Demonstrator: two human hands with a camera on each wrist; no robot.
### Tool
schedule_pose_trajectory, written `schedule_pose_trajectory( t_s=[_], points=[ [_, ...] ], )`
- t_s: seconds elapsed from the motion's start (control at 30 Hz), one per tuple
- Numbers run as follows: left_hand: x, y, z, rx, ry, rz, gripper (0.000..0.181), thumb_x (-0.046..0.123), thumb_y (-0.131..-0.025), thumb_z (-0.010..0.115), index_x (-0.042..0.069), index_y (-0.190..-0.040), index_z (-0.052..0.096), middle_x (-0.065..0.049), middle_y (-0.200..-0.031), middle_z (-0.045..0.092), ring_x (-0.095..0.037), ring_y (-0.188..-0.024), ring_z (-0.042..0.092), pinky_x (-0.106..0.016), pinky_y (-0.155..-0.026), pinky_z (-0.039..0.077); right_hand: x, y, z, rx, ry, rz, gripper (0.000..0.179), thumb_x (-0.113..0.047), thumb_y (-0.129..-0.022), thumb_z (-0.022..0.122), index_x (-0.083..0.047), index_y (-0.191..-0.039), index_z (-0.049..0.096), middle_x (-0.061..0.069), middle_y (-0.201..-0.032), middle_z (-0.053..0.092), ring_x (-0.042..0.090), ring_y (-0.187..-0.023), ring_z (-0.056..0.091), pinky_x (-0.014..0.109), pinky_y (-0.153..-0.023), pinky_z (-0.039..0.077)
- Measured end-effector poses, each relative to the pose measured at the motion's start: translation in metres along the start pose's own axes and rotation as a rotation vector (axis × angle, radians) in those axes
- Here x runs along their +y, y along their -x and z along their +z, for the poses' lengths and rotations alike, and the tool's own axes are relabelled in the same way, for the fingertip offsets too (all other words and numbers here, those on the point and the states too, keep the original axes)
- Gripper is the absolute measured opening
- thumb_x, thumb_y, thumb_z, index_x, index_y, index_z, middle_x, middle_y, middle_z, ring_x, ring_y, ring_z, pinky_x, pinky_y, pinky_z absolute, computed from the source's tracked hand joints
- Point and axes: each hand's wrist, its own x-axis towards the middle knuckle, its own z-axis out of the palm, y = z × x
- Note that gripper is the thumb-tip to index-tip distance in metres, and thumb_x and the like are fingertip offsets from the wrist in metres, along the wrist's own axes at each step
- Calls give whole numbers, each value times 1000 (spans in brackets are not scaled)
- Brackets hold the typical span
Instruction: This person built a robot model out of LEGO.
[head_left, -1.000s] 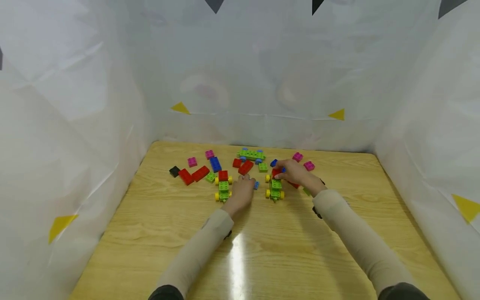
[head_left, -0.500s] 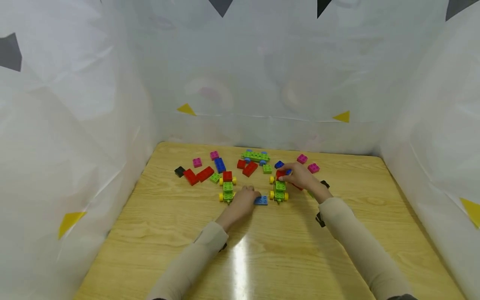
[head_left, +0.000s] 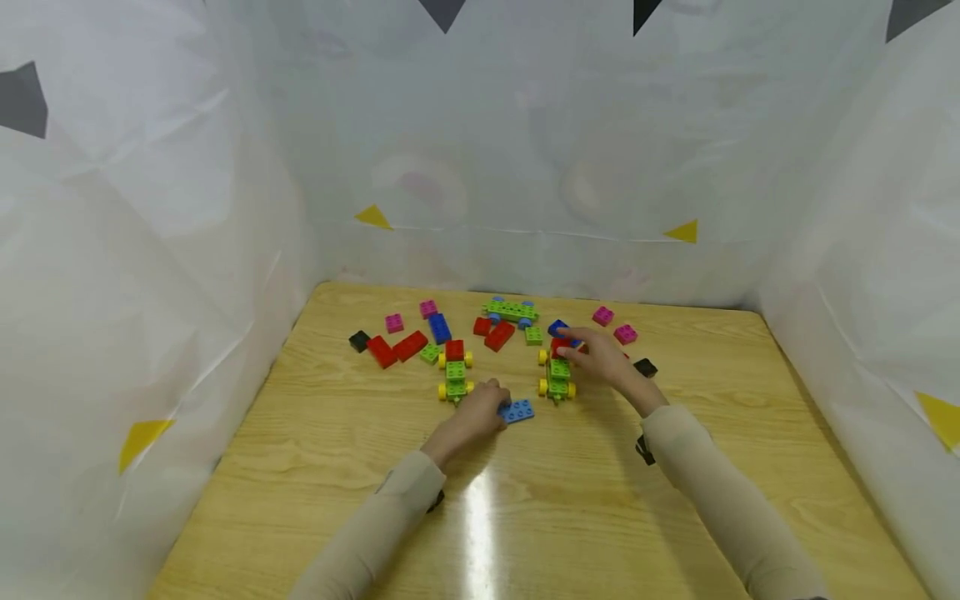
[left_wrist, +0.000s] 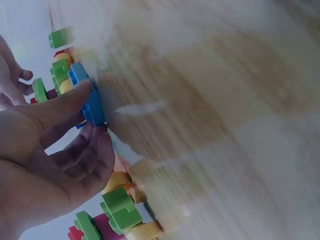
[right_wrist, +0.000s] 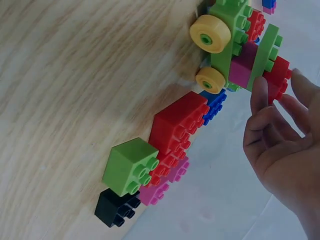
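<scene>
My left hand (head_left: 472, 415) pinches a light blue flat brick (head_left: 519, 410) between thumb and fingers, low over the table's middle. In the left wrist view the thumb lies across this blue brick (left_wrist: 95, 106). Further right, my right hand (head_left: 604, 362) has its thumb and fingers at a red brick (right_wrist: 276, 79) on top of a toy car with yellow wheels (head_left: 558, 390). Under the red brick come a green plate (right_wrist: 265, 50), a purple brick (right_wrist: 243, 66) and the green chassis. A similar car (head_left: 456, 373), also topped by a red brick (head_left: 454, 350), stands left of it.
A green chassis with blue wheels (head_left: 512, 312) stands near the back edge. Loose red bricks (head_left: 499, 337), a blue brick (head_left: 440, 327), pink bricks (head_left: 393, 322) and a black brick (head_left: 359, 341) lie around the cars. Another black brick (head_left: 645, 367) lies beside the right wrist.
My left hand has drawn the light blue brick toward the front, out from between the two cars. My right hand stays at the red brick on the right car. The head view has shifted slightly.
</scene>
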Motion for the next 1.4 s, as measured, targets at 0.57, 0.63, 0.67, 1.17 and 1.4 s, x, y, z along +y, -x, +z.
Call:
schedule_pose_trajectory(
  t_s=[0.57,0.63,0.67,1.17,1.4],
  points=[
    [-5,5,-7,-48,137,-37,29,8,-83,75,7,-111,67,-3,-95,50,-15,-81,49,-29,-75,46,20,30,-8,175,-42,40,43,-30,-101,50,0,-132,55,19,-130,55,34,-103,58,51,-83,49],
    [-5,5,-7,-53,151,-47,29,8,-83,75,7,-111,67,-3,-95,50,-15,-81,49,-29,-76,45,24,35,-9,183,-52,35,42,-28,-101,52,1,-130,56,20,-126,58,35,-102,58,52,-83,49],
    [-5,5,-7,-54,153,-46,29,8,-83,75,7,-111,67,-3,-95,50,-15,-80,49,-29,-76,45,27,37,-9,187,-53,35,41,-27,-101,52,1,-130,57,20,-124,59,35,-100,59,51,-82,50],
    [-6,6,-5,-21,173,12,31,5,-83,74,3,-113,69,-7,-95,53,-14,-79,48,-28,-74,44,54,69,-16,247,-31,62,36,-21,-100,53,4,-125,59,20,-115,61,29,-86,63,37,-68,52],
    [-7,6,-3,-19,173,9,33,6,-82,74,3,-115,69,-7,-94,53,-14,-77,45,-27,-71,41,60,74,-17,283,-15,40,30,-12,-97,58,5,-122,61,20,-110,62,31,-89,62,40,-70,52]
  ],
)
